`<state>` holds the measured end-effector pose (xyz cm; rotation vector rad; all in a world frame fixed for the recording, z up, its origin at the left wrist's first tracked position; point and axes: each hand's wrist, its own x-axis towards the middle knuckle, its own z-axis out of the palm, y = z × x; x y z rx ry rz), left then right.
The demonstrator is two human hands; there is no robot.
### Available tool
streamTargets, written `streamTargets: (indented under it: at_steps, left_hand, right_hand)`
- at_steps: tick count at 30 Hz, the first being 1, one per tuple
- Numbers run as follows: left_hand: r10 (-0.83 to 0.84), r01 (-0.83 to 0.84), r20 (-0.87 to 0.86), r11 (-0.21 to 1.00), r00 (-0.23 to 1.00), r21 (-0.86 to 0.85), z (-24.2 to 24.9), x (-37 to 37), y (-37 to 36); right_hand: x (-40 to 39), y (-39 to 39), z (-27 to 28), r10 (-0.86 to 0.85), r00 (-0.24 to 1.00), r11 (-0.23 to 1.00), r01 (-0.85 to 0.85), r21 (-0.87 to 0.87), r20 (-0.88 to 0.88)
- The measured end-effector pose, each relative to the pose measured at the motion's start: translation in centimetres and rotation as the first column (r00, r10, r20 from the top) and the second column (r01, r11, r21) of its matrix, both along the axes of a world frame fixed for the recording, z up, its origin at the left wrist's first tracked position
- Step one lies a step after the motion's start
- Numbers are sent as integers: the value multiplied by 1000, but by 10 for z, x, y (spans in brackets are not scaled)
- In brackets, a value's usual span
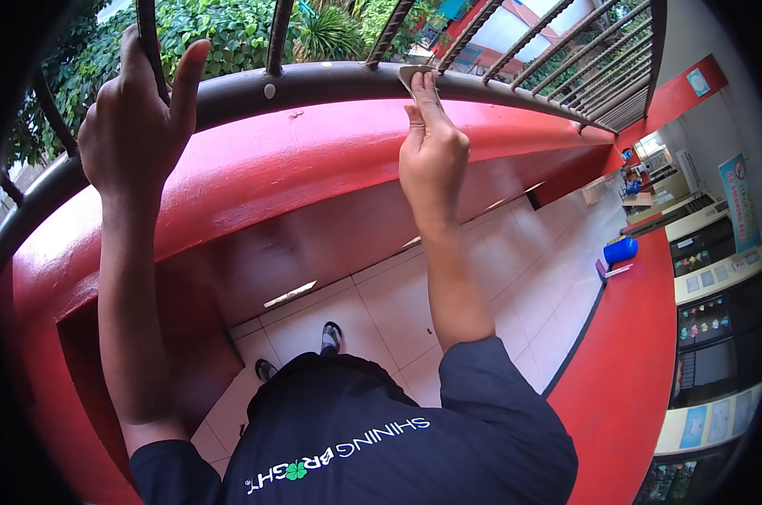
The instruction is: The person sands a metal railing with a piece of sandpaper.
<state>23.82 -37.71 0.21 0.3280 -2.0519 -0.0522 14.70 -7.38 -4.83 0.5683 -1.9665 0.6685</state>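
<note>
A dark metal railing (pixel 314 84) with upright bars runs along the top of the view. At the upper left, my left hand (pixel 137 126) is at an upright bar (pixel 150 50), which passes between its raised thumb and index finger; the other fingers are curled. My right hand (pixel 434 156) pinches a small, thin, greyish-beige piece (pixel 408 74), possibly folded sandpaper or cloth, and presses it on the rail's upper side near the foot of a bar. Pale spots mark the rail between my hands.
Below the rail is a glossy red ledge (pixel 255 160). My feet stand on pale floor tiles (pixel 389 320). On the right, a blue container (pixel 621 250) sits near a red surface (pixel 617 353), with a banner (pixel 739 202) beyond. Green plants (pixel 221 34) grow behind the bars.
</note>
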Motion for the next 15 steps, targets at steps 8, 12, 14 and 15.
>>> streamTargets:
  at_steps: [8,12,14,15]
  left_hand:
    - [-5,4,50,999,999,37,4,5,6]
    - [18,-18,44,1000,999,8,1,1,3]
    - [24,-24,34,1000,999,-2,3,3,4]
    - [22,-22,29,1000,999,-1,2,2,4]
  right_hand:
    - [24,-20,-3,56,997,998,-53,-38,60]
    - [-12,43,-6,-318,925,901,362,-238,207]
    - [-12,47,4,-309,949,865,306,-399,57]
    - [-14,48,7,-326,945,840,300,-452,21]
